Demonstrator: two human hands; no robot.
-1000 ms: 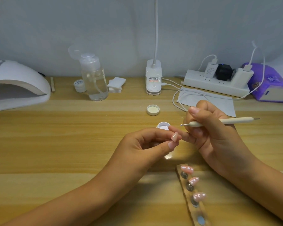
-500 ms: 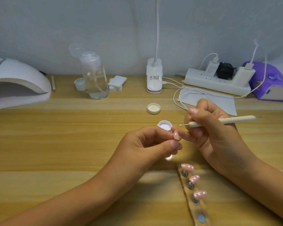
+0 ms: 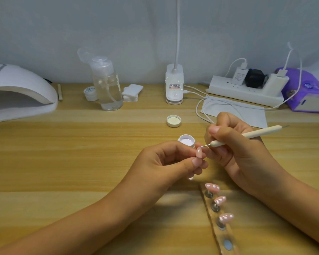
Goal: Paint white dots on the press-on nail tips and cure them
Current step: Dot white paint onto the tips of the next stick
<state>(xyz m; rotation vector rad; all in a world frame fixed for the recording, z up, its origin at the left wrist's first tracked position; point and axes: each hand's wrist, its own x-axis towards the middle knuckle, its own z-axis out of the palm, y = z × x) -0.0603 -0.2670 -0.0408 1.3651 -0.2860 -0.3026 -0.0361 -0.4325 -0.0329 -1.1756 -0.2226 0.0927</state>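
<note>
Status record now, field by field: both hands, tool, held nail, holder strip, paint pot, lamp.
left hand: pinches pink nail tip
right hand: grips dotting tool, its point at the nail tip's upper end
nail tip: no dots visible
holder strip: three dotted tips mounted, nearest mount bare
paint pot: open, behind left fingers; cap lies apart
curing lamp: far left, nothing seen inside

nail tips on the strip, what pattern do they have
Pink nail tips with white dots, clearest in the head view.

We see a wood-grain surface with a soft sheen. The pink nail tips look glossy and smooth on shiny metal studs. The dotting tool has a matt cream handle and metal tip; the pump bottle is clear plastic.
</note>
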